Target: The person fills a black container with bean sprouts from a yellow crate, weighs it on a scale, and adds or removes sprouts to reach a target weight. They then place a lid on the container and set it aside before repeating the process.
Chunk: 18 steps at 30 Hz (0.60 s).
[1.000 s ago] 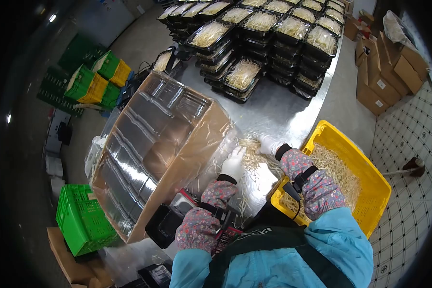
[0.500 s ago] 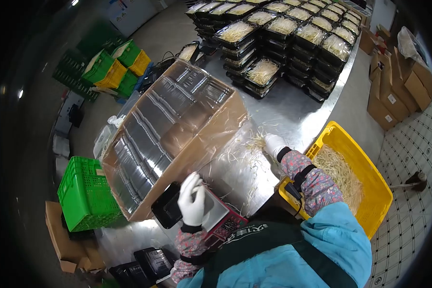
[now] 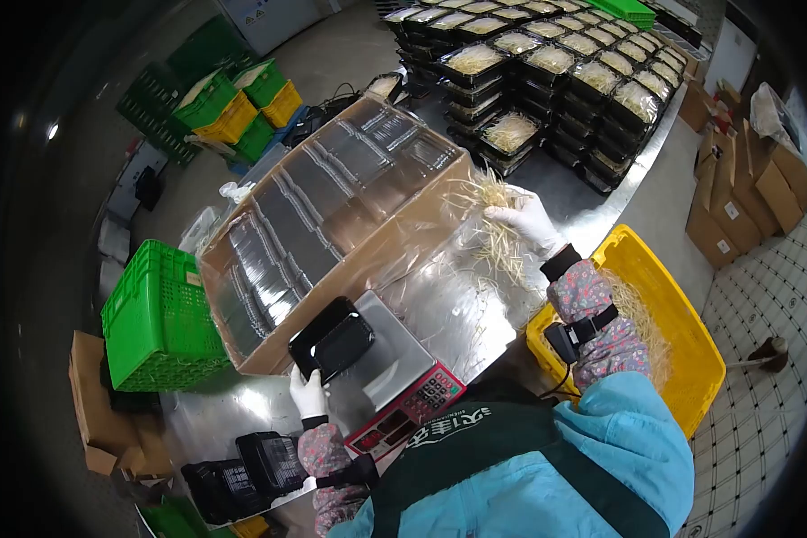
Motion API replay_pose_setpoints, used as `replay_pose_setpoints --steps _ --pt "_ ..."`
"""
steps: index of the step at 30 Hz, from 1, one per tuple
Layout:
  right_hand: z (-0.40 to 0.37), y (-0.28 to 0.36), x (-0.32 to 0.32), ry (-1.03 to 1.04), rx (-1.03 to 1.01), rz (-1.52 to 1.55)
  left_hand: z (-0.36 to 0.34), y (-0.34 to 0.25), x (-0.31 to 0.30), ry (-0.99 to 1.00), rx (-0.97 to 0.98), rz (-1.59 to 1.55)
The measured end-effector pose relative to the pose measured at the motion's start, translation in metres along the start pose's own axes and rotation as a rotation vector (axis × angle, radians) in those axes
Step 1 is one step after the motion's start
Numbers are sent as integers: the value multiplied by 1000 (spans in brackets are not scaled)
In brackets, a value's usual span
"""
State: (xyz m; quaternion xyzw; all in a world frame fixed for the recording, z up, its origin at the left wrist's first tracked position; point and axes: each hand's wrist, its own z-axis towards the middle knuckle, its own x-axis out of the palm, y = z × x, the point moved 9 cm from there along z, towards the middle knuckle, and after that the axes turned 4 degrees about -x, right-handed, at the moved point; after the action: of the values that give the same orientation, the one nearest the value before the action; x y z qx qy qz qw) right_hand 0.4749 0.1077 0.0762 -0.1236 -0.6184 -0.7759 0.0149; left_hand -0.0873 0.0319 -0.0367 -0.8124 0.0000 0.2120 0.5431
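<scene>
My left hand (image 3: 308,393), in a white glove, pinches the near edge of a black plastic tray (image 3: 334,339). The tray has nothing in it and is tilted over the left side of a digital scale (image 3: 384,334) with a red keypad panel. My right hand (image 3: 531,221), gloved in white too, is closed on a loose bunch of bean sprouts (image 3: 491,229). Strands of it hang down over the metal table (image 3: 462,345). A yellow crate (image 3: 690,336) of bean sprouts stands below my right forearm.
A cardboard box (image 3: 421,220) lined with clear plastic holds stacks of lids or trays. Filled sprout packs (image 3: 511,132) are stacked at the back. Several black trays (image 3: 273,462) lie at the near left. A green crate (image 3: 157,314) stands left of the box.
My right hand has lifted away from the tabletop with a bunch of sprouts. My left hand has moved down-left and taken hold of the black tray, which now overlaps the scale.
</scene>
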Motion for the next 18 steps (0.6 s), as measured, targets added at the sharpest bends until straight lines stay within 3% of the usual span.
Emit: replay_pose_setpoints --steps 1,2,4,5,6,7,8,9,11,13,14,15,18 --pt "-3 17 21 0 -17 73 -2 -13 12 24 116 -33" --pt "-8 30 47 9 -31 152 14 -6 16 -31 425 31" --pt "-21 50 104 120 -32 327 -21 -46 48 47 289 -63" --pt "-26 43 130 191 -33 336 -19 -43 55 43 346 29" --pt "-36 31 160 306 -10 291 -44 -78 62 4 464 280" --pt "-47 17 186 416 6 240 -28 -51 67 36 369 43" --pt "-57 5 209 522 -78 -108 -39 -61 71 74 421 -83" --pt "-69 -11 229 610 -171 -459 -60 -83 66 32 391 71" --pt "-88 -42 252 761 -216 -636 -46 -60 59 61 492 -70" --pt "-87 -41 262 768 -204 -512 -51 -44 38 91 174 -201" --pt "-85 -42 255 704 46 -265 -57 -31 28 104 12 -266" --pt "-77 -23 252 645 -95 -478 -53 -17 17 77 20 -302" --pt "-68 -28 253 575 -95 -469 -45 17 -4 62 26 -324"
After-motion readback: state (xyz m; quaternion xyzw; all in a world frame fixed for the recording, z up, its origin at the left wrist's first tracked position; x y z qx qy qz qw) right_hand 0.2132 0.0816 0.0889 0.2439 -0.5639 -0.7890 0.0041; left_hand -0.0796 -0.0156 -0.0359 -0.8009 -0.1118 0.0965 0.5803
